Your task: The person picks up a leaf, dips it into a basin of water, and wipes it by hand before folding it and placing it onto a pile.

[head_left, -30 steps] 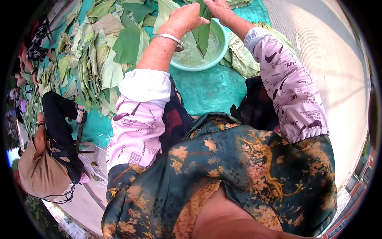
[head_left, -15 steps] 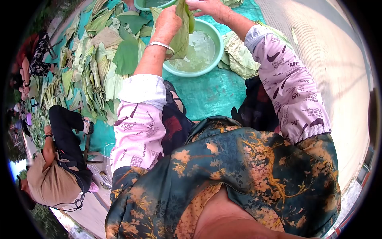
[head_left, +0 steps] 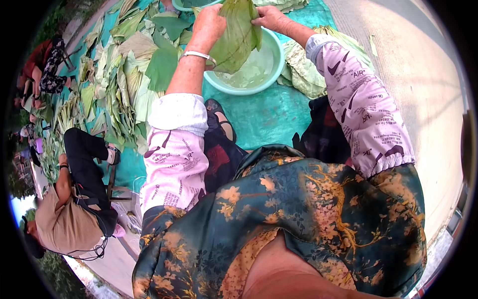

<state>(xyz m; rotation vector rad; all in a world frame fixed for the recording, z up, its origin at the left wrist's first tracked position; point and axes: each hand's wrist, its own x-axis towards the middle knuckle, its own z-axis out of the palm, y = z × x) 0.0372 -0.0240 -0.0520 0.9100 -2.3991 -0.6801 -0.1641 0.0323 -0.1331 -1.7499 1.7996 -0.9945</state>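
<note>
A large wilted green leaf [head_left: 236, 41], which looks like a lotus leaf, hangs spread between my hands. My left hand [head_left: 209, 26], with a bracelet at the wrist, is closed on its left side. On the opposite edge, the fingertips of my right hand [head_left: 272, 19] pinch the leaf. Right below it stands a light green basin [head_left: 244, 91] with water in it, partly covered by the leaf. The leaf's top runs out of the frame.
Many loose leaves [head_left: 127, 82] lie on the teal tarp [head_left: 264, 119] to the left. A leaf stack [head_left: 304, 72] sits right of the basin. Another basin [head_left: 191, 7] is at the top. A seated person [head_left: 74, 214] in a tan shirt is at the left; others sit beyond.
My right hand has come down onto the leaf's right edge and now pinches it. The leaf is spread wider and turned more toward me.
</note>
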